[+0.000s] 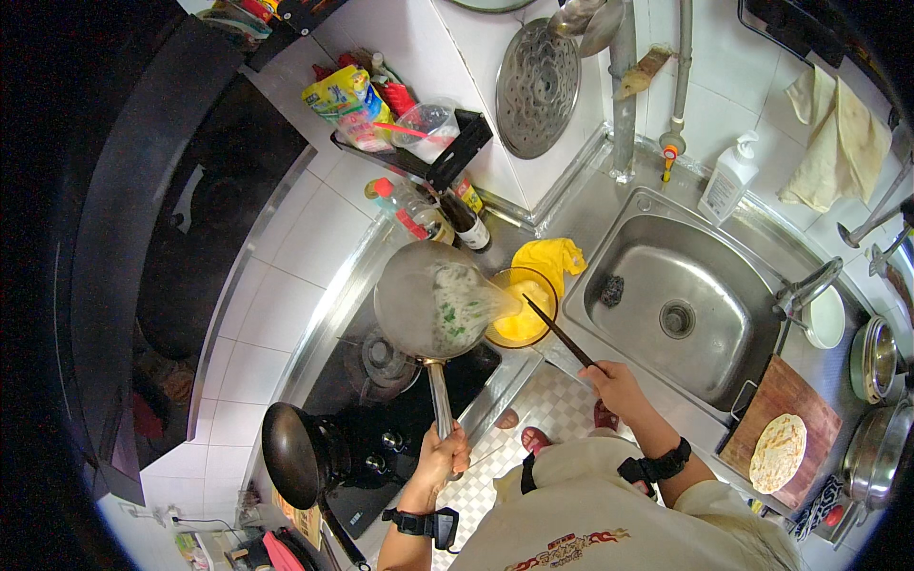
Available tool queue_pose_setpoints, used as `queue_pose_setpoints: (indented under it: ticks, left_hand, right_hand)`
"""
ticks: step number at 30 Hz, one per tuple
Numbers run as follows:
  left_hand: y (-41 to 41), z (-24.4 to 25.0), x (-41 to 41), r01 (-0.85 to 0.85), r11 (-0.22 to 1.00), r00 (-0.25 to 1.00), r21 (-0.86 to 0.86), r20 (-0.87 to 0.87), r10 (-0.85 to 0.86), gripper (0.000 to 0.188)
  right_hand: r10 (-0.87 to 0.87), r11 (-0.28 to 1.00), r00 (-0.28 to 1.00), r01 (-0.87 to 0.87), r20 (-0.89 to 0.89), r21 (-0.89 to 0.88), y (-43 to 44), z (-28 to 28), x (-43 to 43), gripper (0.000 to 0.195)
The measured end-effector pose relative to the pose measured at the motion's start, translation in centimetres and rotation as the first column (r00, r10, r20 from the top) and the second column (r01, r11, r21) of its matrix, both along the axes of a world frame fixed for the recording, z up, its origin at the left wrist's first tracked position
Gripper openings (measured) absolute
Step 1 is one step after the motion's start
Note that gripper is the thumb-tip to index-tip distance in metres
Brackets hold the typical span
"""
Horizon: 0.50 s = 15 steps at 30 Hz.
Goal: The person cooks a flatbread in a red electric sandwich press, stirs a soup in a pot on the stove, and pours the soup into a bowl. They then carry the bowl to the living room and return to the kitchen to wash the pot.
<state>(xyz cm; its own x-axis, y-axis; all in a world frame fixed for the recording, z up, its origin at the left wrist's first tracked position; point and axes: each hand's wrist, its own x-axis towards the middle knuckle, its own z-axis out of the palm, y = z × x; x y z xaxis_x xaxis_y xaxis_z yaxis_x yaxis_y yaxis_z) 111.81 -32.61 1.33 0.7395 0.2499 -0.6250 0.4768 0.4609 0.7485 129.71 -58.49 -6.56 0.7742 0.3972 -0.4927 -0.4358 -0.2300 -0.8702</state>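
My left hand grips the metal handle of a steel pan, which is tilted to the right over a glass bowl. Whitish liquid with green leafy bits runs from the pan into the bowl. Yellow liquid, looking like beaten egg, lies in the bowl. Dark chopsticks are held in my right hand, their tips over the bowl. Just behind the bowl rests a yellow cloth. Steam partly blurs the pan's inside.
A black wok sits on the gas hob at left. Bottles stand behind the pan. Right of the bowl is a steel sink with a faucet. A flatbread lies on a wooden board.
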Motion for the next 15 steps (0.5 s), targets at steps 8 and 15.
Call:
queue_pose_setpoints:
  ticks: [8, 15]
  left_hand:
    - [0.3, -1.1, -0.2, 0.014, 0.998, 1.000, 0.054, 0.011, -0.014, 0.012]
    - [0.0, -1.1, -0.1, 0.021, 0.993, 1.000, 0.113, 0.000, -0.021, 0.012]
  right_hand:
    - [0.033, 0.997, 0.998, -0.030, 0.049, -0.065, 0.0, -0.2, 0.1, 0.027]
    - [0.061, 0.995, 0.995, -0.054, 0.077, -0.086, -0.1, -0.9, 0.1, 0.028]
